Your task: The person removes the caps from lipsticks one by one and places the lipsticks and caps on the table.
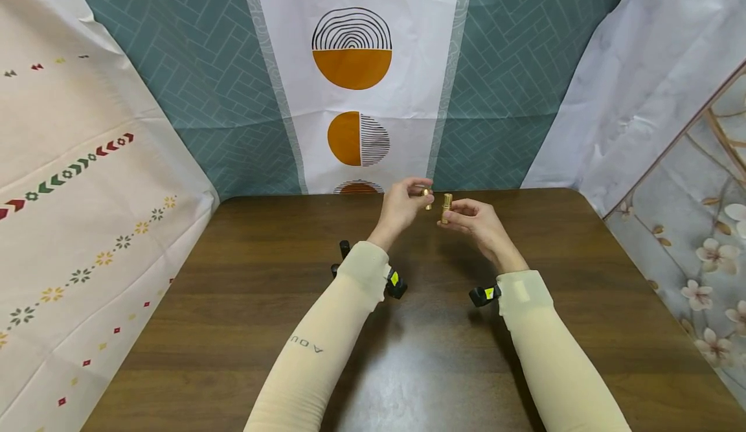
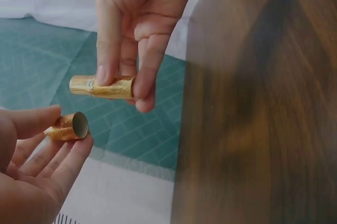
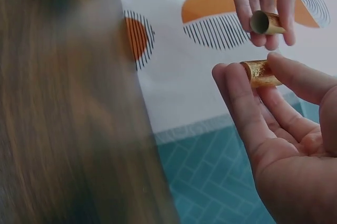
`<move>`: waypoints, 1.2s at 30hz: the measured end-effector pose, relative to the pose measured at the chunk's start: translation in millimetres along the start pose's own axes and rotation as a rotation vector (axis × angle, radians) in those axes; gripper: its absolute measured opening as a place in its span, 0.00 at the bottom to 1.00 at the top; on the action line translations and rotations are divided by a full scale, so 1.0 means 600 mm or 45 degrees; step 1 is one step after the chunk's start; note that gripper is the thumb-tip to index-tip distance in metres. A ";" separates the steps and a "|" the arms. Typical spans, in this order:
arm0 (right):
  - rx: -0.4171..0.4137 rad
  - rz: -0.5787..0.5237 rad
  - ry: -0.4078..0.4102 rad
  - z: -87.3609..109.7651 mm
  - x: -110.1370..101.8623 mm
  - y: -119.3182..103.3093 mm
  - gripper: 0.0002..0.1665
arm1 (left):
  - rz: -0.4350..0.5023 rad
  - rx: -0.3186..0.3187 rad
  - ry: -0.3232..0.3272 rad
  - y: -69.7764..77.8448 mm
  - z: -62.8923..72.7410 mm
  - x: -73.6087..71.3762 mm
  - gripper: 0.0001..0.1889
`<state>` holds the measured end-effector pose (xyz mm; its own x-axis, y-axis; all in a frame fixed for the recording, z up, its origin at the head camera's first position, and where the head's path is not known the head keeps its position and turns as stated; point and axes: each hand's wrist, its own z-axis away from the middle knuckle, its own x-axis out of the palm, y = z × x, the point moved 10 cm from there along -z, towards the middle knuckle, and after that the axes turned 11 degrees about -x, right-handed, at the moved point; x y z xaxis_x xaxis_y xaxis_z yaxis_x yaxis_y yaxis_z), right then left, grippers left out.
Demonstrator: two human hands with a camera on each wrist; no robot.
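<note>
My left hand [image 1: 399, 206] pinches a short gold lipstick cap [image 2: 64, 128] between thumb and fingers. The cap's hollow end shows in both wrist views. Facing it, my right hand [image 1: 476, 223] holds a gold lipstick tube [image 2: 119, 89] by its wider base, thumb on one side and fingers on the other. The tube's narrower shiny end sticks out past the thumb in the left wrist view, and in the head view it points upward. Cap and tube are a small gap apart, both raised over the far part of the table.
A brown wooden table [image 1: 245, 302] stretches below both arms. Behind its far edge hangs a green and white patterned cloth [image 1: 495, 95]. Pale printed cloths [image 1: 76, 238] hang at the sides. A dark wrist camera [image 1: 484, 296] is strapped at each sleeve cuff.
</note>
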<state>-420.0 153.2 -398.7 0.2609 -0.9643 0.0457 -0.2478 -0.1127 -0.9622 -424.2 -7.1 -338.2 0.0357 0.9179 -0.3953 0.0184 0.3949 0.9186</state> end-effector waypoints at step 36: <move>0.080 0.428 0.021 0.009 -0.083 0.041 0.20 | -0.197 -0.116 -0.009 -0.079 -0.015 0.129 0.16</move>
<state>-434.0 199.8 -426.1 0.1591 -0.9488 -0.2729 -0.2591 0.2267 -0.9389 -431.3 45.8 -412.3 0.0465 0.8455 -0.5319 -0.0667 0.5339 0.8429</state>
